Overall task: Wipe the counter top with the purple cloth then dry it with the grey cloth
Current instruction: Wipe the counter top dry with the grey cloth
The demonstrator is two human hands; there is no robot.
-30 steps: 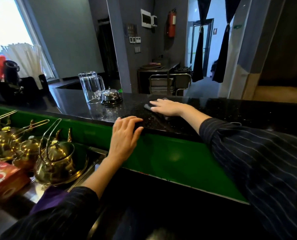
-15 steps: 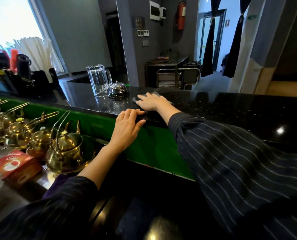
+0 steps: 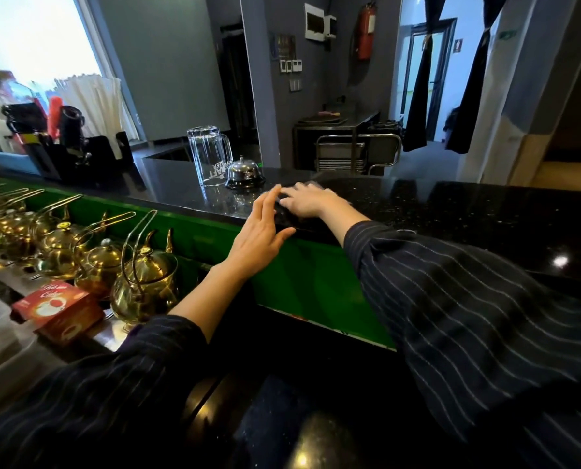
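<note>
My right hand (image 3: 309, 199) lies flat on the black speckled counter top (image 3: 451, 214), pressing down a dark grey cloth (image 3: 313, 183). Only a blurred strip of the cloth shows past my fingers. The hand is just right of a silver service bell (image 3: 245, 172). My left hand (image 3: 262, 231) hovers at the counter's near edge, fingers apart and raised, its fingertips almost touching the right hand. It holds nothing. I cannot make out a purple cloth.
An upturned glass pitcher (image 3: 209, 157) stands beside the bell. A black organiser with straws and bottles (image 3: 62, 147) fills the counter's far left. Below the green front panel (image 3: 316, 286) sit several brass teapots (image 3: 143, 275) and a red box (image 3: 57, 304).
My right hand has slid the cloth leftward along the counter towards the bell. My left hand, which rested flat on the counter edge, has lifted with its fingers spread.
</note>
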